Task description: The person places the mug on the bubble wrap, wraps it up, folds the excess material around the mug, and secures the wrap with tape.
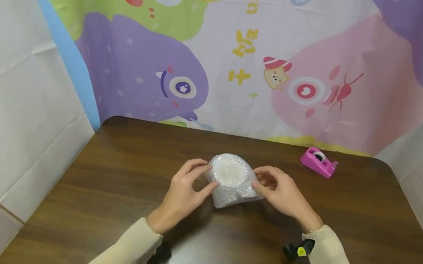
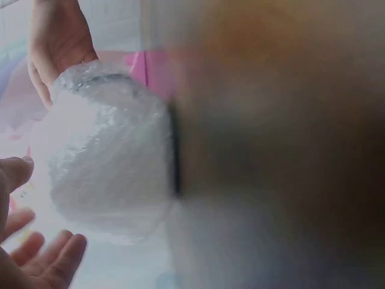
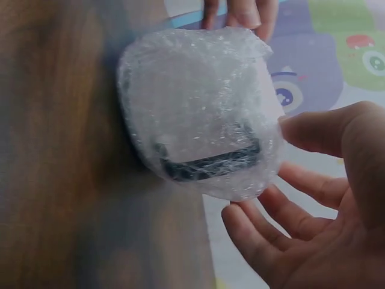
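A mug with a dark handle, wrapped in clear bubble wrap (image 1: 232, 188), stands on the brown table with a round white end facing up. In the right wrist view, the dark handle (image 3: 207, 167) shows through the wrap (image 3: 186, 90). My right hand (image 1: 285, 191) pinches the wrapped handle side between thumb and fingers. On the opposite side is my left hand (image 1: 186, 188), thumb and fingers spread loosely beside the mug. From the left wrist camera, those left fingers (image 2: 63, 259) look slightly apart from the wrap (image 2: 114, 156).
A pink tape dispenser (image 1: 318, 162) with a roll in it sits near the table's back right edge. Behind the wooden table (image 1: 131, 138) hangs a cartoon-printed curtain (image 1: 223, 60). Pale sheets (image 1: 16, 82) hang at both sides.
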`<move>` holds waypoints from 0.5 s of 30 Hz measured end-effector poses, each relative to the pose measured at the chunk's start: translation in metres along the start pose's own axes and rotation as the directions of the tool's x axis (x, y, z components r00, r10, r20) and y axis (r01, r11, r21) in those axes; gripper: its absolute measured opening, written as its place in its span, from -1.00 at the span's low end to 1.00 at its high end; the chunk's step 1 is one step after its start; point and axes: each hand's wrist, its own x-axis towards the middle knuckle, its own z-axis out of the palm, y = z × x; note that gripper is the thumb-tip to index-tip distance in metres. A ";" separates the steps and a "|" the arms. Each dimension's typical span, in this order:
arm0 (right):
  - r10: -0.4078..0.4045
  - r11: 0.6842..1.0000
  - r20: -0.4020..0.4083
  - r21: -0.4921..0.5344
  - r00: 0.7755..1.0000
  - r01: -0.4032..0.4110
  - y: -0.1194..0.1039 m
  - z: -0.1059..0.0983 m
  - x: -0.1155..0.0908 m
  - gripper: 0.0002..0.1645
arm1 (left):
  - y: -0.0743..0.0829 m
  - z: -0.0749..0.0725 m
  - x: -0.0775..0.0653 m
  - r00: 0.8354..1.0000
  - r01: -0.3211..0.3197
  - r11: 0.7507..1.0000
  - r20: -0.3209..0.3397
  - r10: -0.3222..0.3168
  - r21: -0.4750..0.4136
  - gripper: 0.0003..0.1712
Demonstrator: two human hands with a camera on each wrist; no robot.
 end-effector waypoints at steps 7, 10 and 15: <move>0.044 0.996 0.037 0.081 0.998 -0.047 0.005 0.002 -0.004 -0.61 | -0.004 0.003 -0.013 0.942 0.334 0.901 0.101 -0.319 -0.277 -0.45; 0.046 0.994 0.039 0.095 0.998 -0.050 0.006 0.003 -0.004 -0.61 | -0.003 0.005 -0.013 0.911 0.410 0.837 0.128 -0.391 -0.363 -0.45; 0.060 0.991 0.049 0.118 0.997 -0.065 0.005 0.005 -0.003 -0.62 | 0.000 0.007 -0.012 0.887 0.454 0.786 0.126 -0.445 -0.420 -0.47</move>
